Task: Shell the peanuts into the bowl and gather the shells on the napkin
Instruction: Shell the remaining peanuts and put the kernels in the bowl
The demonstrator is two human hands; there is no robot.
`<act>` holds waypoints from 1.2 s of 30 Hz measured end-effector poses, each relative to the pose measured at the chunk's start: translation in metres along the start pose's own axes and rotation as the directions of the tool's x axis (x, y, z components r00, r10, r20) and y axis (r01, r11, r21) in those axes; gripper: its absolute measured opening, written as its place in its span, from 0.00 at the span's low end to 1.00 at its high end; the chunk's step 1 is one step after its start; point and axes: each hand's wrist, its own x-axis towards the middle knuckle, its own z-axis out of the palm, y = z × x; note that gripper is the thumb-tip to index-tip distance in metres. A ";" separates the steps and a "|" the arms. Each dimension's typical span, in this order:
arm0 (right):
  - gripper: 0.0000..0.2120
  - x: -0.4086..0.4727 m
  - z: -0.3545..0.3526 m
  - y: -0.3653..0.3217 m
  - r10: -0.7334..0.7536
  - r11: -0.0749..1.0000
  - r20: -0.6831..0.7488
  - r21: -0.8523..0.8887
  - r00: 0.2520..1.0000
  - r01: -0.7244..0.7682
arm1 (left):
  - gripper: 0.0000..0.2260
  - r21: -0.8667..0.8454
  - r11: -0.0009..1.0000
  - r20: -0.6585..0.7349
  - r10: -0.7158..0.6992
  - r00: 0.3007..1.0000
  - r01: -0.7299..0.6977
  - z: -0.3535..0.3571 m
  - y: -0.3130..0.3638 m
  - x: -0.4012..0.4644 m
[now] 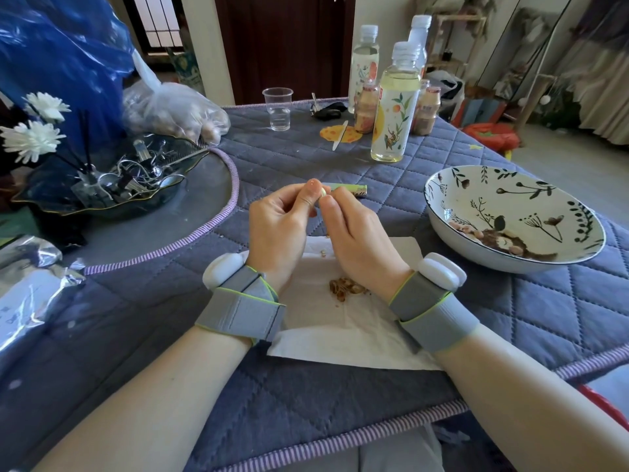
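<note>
Above the napkin (pixel 343 321), seen from the head camera, the left hand (pixel 277 229) and right hand (pixel 357 233) meet fingertip to fingertip, both pinched on one pale peanut (pixel 322 192). Working over the paper seems deliberate, so that loosened husk drops onto it; a small heap of shells (pixel 347 288) already lies there between the wrists. To the right on the quilted worktop (pixel 306 158), just beside the napkin, the patterned bowl (pixel 510 185) holds a few shelled kernels (pixel 469 229), within easy reach of the right hand.
</note>
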 end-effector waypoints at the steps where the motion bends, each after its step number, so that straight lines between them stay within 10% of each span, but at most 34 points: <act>1: 0.17 0.000 0.001 -0.001 0.012 1.000 0.001 -0.008 1.000 -0.012 | 0.10 -0.014 1.000 -0.003 -0.008 1.000 0.008 0.000 -0.001 0.000; 13: 0.16 0.002 0.000 0.002 0.046 0.998 -0.011 -0.033 0.999 -0.046 | 0.10 -0.178 0.955 0.027 -0.235 0.972 0.236 0.005 0.004 -0.002; 36: 0.16 0.003 0.003 0.001 0.056 0.995 -0.043 -0.079 0.998 -0.059 | 0.12 -0.226 0.955 0.013 -0.195 0.981 0.192 0.010 0.001 -0.003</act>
